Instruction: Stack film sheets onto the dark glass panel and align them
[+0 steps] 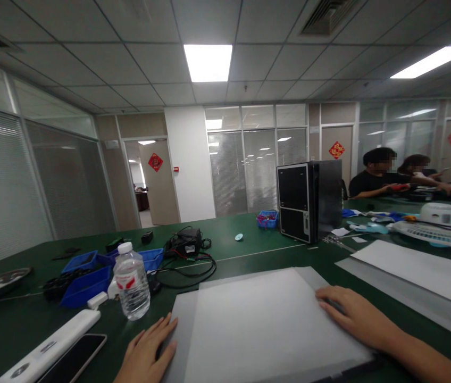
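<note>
A white sheet [265, 324] lies on a grey mat [183, 314] on the green table [249, 244] right in front of me. My left hand [148, 351] rests flat at the mat's left edge, fingers stretched out, holding nothing. My right hand [353, 314] lies flat on the sheet's right edge, fingers extended, empty as well. A clear water bottle [132, 282] with a white cap stands just left of my left hand.
A phone [74, 361] and a white bar-shaped device [46, 351] lie at front left. Blue bins [85, 276], black cables [189, 260] and a black computer tower [309, 199] stand further back. Another sheet on a mat [420, 276] lies right. Two people sit at far right.
</note>
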Action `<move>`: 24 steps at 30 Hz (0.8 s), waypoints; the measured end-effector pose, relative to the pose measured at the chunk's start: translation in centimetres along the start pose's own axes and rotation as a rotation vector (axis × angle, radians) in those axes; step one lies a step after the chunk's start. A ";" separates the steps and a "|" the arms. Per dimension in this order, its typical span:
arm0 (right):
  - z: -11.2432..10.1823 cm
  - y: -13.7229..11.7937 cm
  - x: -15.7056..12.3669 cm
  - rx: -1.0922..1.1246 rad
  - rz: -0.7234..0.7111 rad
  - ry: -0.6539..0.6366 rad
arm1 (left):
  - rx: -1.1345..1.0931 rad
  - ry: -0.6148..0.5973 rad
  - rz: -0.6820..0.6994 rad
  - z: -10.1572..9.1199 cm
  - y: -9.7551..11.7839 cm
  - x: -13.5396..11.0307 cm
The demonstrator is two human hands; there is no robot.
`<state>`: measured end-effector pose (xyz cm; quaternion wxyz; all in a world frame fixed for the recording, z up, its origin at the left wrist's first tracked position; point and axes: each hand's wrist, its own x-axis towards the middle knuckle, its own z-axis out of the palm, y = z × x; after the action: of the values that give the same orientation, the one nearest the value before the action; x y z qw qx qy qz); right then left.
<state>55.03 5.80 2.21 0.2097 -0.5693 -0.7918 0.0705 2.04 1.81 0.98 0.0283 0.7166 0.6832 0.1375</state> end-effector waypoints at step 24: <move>0.4 -0.6 0.1 0.090 -0.016 -0.047 | 0.038 0.095 0.066 1.6 -1.8 0.8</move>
<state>54.32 5.76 2.11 0.2170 -0.5512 -0.7971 0.1174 0.68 2.95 -0.80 -0.0221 0.7319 0.6622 0.1591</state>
